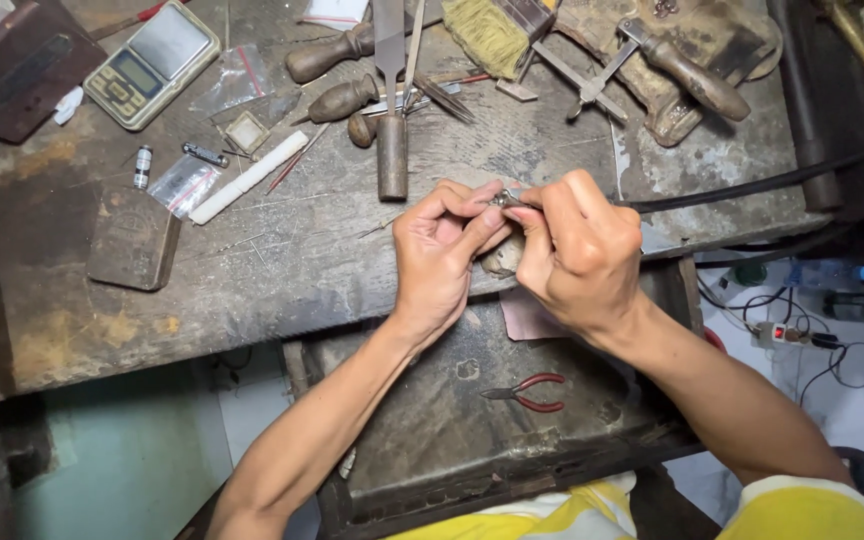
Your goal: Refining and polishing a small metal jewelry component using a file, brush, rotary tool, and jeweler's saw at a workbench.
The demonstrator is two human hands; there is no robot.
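left hand (439, 252) and right hand (574, 248) are pinching one small metal piece (501, 199) | work looking midway | pliers (526, 392) lying unused below grip on tray (422, 420)

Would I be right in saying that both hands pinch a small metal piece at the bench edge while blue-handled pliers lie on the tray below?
Not quite: the head view shows the pliers have red handles, not blue. The left hand and right hand do pinch the small metal piece at the bench edge.

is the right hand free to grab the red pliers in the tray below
Probably not yet: the right hand and left hand both pinch a small metal piece. The red-handled pliers lie uncovered just beneath.
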